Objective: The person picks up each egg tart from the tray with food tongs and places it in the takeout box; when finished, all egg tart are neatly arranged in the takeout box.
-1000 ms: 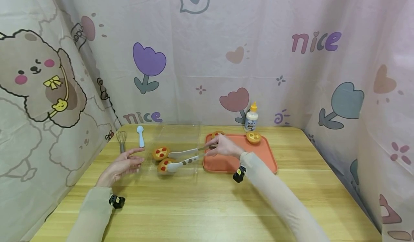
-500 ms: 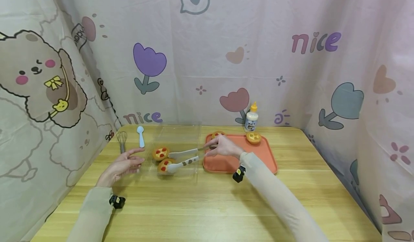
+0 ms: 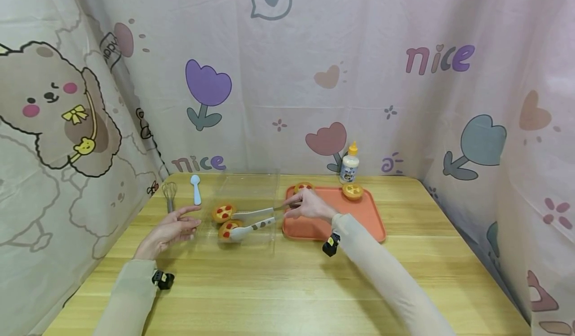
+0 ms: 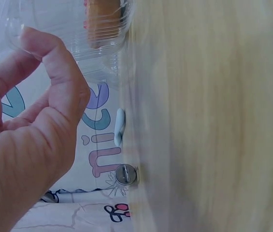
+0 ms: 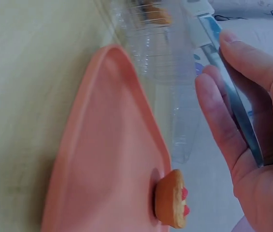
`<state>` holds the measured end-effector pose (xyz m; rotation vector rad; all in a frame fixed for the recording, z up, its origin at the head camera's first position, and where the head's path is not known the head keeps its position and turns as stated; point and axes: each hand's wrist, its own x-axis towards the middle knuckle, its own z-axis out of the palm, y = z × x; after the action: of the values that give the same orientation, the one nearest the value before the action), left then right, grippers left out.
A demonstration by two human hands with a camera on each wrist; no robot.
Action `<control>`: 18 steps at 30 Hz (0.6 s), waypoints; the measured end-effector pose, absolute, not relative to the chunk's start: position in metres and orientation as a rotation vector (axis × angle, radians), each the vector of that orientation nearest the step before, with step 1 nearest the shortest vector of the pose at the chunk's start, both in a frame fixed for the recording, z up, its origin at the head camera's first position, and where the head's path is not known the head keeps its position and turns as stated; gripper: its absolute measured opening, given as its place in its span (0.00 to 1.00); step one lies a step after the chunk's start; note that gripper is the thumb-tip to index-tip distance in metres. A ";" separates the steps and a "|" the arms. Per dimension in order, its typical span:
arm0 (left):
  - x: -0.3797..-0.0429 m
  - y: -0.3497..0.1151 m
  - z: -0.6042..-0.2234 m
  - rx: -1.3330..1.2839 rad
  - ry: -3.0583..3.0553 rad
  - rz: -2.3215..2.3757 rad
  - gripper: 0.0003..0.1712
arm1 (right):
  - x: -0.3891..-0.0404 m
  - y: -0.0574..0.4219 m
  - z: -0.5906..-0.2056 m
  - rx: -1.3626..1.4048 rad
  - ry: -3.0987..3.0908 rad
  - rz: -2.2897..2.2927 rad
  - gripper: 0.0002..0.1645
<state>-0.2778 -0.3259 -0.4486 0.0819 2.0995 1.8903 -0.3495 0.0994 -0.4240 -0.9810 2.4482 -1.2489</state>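
My right hand (image 3: 312, 204) holds tongs (image 3: 256, 213) with metal arms and pale, brown-patterned tips, seen close in the right wrist view. The tips reach left into a clear plastic box (image 3: 262, 243) and are spread, the nearer one overlapping the front tart (image 3: 226, 230). Beside it in the box lies a second tart (image 3: 223, 213), also topped with red pieces. At the box's left side is my left hand (image 3: 168, 228), fingers bent towards the wall. In the left wrist view its thumb and forefinger overlap the box's edge.
An orange tray (image 3: 346, 228) lies right of the box, bearing a red-topped tart (image 5: 171, 199) and a yellow-topped tart (image 3: 352, 191) towards its back. Behind it stands a yellow-capped bottle (image 3: 349, 168). A blue spoon (image 3: 195, 191) and whisk (image 3: 169, 193) lie at the back left.
The tongs' tips and the front tart have shifted very slightly left. My left hand has stayed in place.
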 end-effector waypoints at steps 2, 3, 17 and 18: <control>-0.278 -0.326 -0.448 0.083 2.099 1.891 0.43 | -0.348 0.099 -0.426 -0.975 2.436 -1.276 0.19; -0.278 -0.326 -0.448 0.082 2.099 1.892 0.43 | -0.348 0.099 -0.428 -0.966 2.432 -1.287 0.19; -0.277 -0.325 -0.448 0.091 2.115 1.889 0.43 | -0.348 0.091 -0.441 -0.830 2.350 -1.384 0.25; -0.276 -0.325 -0.448 0.094 2.108 1.895 0.43 | -0.348 0.091 -0.442 -0.830 2.344 -1.387 0.26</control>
<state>-0.2765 -0.3246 -0.4476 0.0941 2.1081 1.8950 -0.3477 0.0914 -0.4418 -0.8302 2.3436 -1.3871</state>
